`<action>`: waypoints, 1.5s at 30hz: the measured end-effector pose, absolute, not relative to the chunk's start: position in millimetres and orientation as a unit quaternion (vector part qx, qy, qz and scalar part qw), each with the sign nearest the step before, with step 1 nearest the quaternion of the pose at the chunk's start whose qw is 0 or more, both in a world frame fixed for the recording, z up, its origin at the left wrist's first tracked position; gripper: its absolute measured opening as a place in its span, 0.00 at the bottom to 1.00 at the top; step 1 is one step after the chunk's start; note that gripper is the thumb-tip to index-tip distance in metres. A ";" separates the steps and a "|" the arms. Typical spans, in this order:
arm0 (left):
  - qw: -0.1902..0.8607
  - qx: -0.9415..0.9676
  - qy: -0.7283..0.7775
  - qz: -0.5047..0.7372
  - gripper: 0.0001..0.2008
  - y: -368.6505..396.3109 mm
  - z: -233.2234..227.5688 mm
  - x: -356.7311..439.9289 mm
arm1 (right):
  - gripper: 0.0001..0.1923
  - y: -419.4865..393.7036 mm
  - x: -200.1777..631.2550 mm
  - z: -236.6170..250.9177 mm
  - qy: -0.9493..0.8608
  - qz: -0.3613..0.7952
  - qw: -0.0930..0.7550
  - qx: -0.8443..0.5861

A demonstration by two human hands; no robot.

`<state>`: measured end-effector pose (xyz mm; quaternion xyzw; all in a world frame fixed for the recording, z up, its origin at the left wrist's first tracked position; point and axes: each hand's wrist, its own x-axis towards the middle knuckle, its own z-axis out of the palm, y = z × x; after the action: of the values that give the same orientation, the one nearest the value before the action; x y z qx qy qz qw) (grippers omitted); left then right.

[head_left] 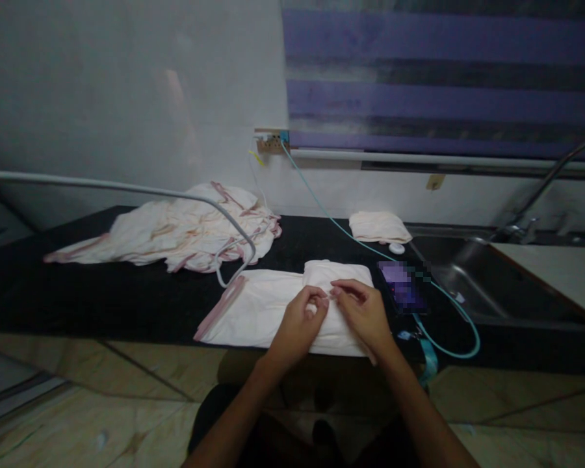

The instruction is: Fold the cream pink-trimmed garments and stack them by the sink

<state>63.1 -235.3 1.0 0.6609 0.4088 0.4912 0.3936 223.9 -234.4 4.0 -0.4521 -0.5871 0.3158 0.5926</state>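
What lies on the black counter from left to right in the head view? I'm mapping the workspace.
Crumpled cloth pile → folded cloth under the left hand → right hand → phone → sink.

A black worktop (127, 299) along the wall carries a folded pale cloth (253, 309) at its front edge, a crumpled cloth heap (175, 231), a small folded stack (379, 226), what appears to be a phone (402, 286), and a teal cable (351, 235).

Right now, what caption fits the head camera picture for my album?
Both hands, left and right, pinch a folded cloth on the counter.
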 end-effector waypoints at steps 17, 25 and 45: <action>0.031 0.918 0.351 0.182 0.57 -242.5 -28.8 102.3 | 0.20 -244.4 269.2 -14.4 -0.544 0.249 0.603 -0.528; 0.086 0.925 0.318 0.187 0.42 -258.5 -19.7 76.7 | 0.19 -255.5 281.2 -29.7 -0.548 0.213 0.593 -0.551; -0.031 0.790 0.610 0.054 0.34 -227.0 -16.2 -73.0 | 0.36 -250.4 182.0 9.9 -0.741 0.108 0.204 -0.630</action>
<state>-73.0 -227.0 -16.2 0.7901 0.6098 0.0541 -0.0308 182.0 -250.4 9.9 -0.6300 -0.7413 0.1082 0.2044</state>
